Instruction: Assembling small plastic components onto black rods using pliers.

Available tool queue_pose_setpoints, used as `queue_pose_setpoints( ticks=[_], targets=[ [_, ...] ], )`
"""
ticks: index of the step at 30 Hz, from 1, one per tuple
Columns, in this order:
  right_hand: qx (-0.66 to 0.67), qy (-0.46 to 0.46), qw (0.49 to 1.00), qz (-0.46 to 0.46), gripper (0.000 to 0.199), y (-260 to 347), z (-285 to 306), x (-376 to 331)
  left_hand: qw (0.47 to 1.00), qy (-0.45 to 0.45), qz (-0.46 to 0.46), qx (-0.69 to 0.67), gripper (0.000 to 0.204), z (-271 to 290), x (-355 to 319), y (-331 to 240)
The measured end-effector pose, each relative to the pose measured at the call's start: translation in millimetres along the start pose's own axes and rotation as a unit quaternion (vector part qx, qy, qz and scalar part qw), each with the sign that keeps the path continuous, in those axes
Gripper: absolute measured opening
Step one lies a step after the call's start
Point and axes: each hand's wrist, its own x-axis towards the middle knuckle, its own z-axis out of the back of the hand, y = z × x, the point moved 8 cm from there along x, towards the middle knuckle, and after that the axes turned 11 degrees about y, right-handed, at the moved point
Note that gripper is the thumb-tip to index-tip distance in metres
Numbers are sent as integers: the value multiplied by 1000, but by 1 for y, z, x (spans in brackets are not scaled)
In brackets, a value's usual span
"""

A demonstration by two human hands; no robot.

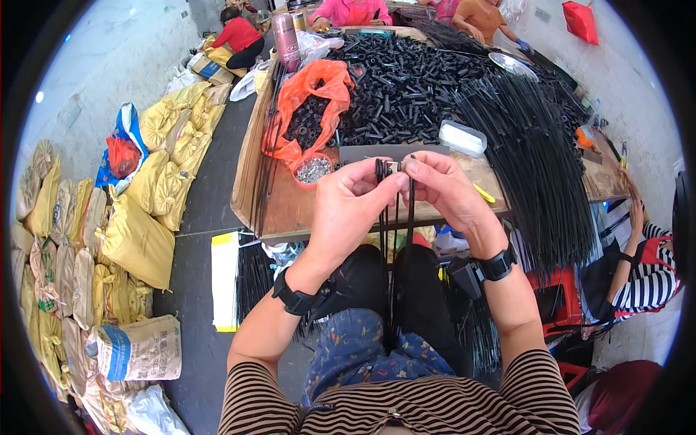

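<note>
Black strands [410, 217], pinched near the top by left fingers [386, 193] and right fingers [426, 174], hanging below both, exact contact unclear.

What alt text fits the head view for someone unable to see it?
The person's left hand and right hand hold slim black rods and small black fittings at a brown wooden table heaped with small black parts; a round red tub of silvery metal bits sits nearby.

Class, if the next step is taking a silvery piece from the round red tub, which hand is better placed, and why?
Probably the left hand: it is nearer the red tub, while the right hand is farther across. Both hold black parts.
</note>
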Motion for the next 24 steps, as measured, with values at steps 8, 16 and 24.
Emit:
queue_pose_setpoints(
  ticks=[8, 16, 24],
  targets=[
    [-57, -102, 990, 79, 26, 3, 7, -12, 997, 24, 22, 76, 26, 13, 17, 19],
    [11, -228, 969, 99, 28, -1, 54, -50, 919, -22, -20, 393, 17, 59, 44, 58],
    [15, -212, 973, 94, 25, -2, 52, -49, 827, 82, 48, 554, 20, 22, 51, 97]
  ],
)
